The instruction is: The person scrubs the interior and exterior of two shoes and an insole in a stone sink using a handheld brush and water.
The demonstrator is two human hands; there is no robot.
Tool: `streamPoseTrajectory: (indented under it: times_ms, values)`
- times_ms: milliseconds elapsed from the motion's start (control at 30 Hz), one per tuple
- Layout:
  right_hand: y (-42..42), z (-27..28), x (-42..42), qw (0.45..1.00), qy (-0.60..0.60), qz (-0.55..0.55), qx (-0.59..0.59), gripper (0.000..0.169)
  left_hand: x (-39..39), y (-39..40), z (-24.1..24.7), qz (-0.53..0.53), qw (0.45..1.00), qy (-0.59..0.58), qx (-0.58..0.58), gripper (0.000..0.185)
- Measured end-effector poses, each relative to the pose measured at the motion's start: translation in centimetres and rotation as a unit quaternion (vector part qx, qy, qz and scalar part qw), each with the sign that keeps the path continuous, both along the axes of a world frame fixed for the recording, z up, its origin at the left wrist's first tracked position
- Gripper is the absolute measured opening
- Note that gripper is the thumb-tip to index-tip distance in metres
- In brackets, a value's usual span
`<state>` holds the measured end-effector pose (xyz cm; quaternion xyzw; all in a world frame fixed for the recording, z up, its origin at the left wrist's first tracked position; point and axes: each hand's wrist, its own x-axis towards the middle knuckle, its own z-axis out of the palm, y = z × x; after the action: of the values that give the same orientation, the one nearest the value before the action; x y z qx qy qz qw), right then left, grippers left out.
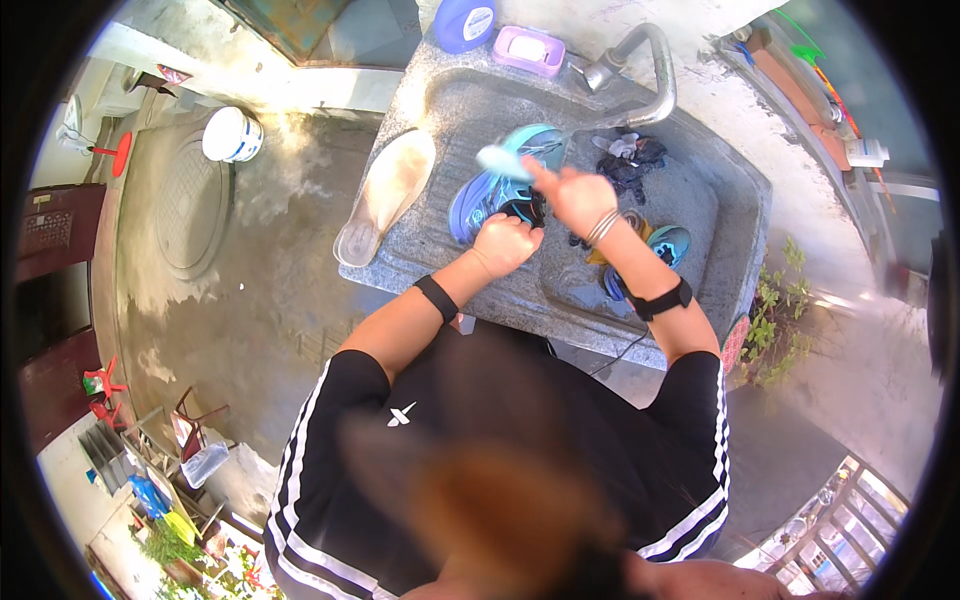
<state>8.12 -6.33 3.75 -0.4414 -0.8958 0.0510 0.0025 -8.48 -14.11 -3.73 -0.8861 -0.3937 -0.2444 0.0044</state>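
On the ridged left side of a grey stone sink (405, 262) lies a blue and turquoise sneaker (484, 199). My left hand (508, 244) grips it by the dark collar of its opening. My right hand (577, 199) holds a pale blue brush (502, 161), blurred, above the shoe's upper; its bristles cannot be made out. A second sneaker (670, 244) lies in the deeper right basin, partly hidden beneath my right forearm. Dark wet cloth items (630, 165) lie farther back in that basin. Some mustard-coloured material (597, 256) shows beside the second sneaker.
A metal faucet (660, 67) arches over the sink. Behind the sink's left half stand a blue detergent bottle (461, 26) and a pink soap box (529, 51). A beige dipper (394, 176) rests on the left edge. A white bucket (232, 135) is on the ground beyond.
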Motion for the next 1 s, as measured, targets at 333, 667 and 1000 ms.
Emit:
streamPoseTrajectory:
  times_ms: [333,667,1000]
  values:
    - [6.3,-5.1,1.7,0.983,0.002,-0.185,-0.016,0.039,-2.6,1.2,0.9,0.015,1.0,0.006,-0.002,0.013]
    - [3.5,-5.5,4.2,0.919,0.12,-0.36,-0.104,0.038,-3.5,4.0,2.8,0.194,0.918,-0.289,-0.192,0.014]
    - [-2.7,-5.0,6.0,0.912,0.194,-0.338,-0.126,0.041,-3.2,9.4,6.5,0.076,0.982,0.112,-0.13,0.025]
